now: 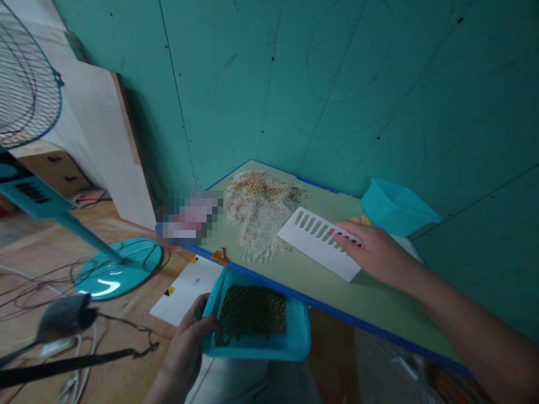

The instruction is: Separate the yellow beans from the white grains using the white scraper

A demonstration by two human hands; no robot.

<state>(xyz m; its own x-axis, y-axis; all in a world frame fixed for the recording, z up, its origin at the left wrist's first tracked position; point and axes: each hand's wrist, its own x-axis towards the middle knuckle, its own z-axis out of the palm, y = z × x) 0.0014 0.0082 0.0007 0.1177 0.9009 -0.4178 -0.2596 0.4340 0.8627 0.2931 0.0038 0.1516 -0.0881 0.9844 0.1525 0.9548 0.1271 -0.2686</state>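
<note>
My left hand grips the left rim of a turquoise plastic tray, thumb over the edge. Dark green beans and some tan ones lie in that tray, which is held just below the table's front edge. In my right hand is a flat white slotted card, held by its right end, low over the table. Left of the card spreads a pile of white rice-like grains, with yellowish beans mostly on its far side.
A turquoise box stands at the table's right back, against the green wall. Near the front edge sits a small brown piece. To the left are a standing fan, loose cables and a dark lamp-like object.
</note>
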